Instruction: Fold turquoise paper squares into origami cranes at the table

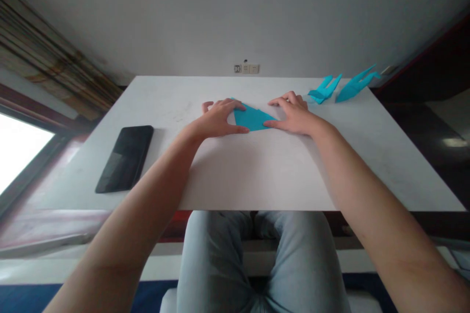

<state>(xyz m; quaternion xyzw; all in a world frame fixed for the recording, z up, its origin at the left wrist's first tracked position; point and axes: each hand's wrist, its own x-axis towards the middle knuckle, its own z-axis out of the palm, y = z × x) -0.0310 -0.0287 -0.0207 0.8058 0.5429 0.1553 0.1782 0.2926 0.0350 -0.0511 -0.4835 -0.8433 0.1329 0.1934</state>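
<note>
Blue paper [251, 118] flat on surface [257, 171] | left hand [219, 120] + right hand [293, 116] grip apart, fingers pressing its edges | crease well: align corners, press evenly | phone [126, 157] left, folded pieces [341, 87] far right

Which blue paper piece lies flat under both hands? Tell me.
The blue folded paper triangle at the table's middle; the two finished blue paper folds sit untouched at the far right.
</note>
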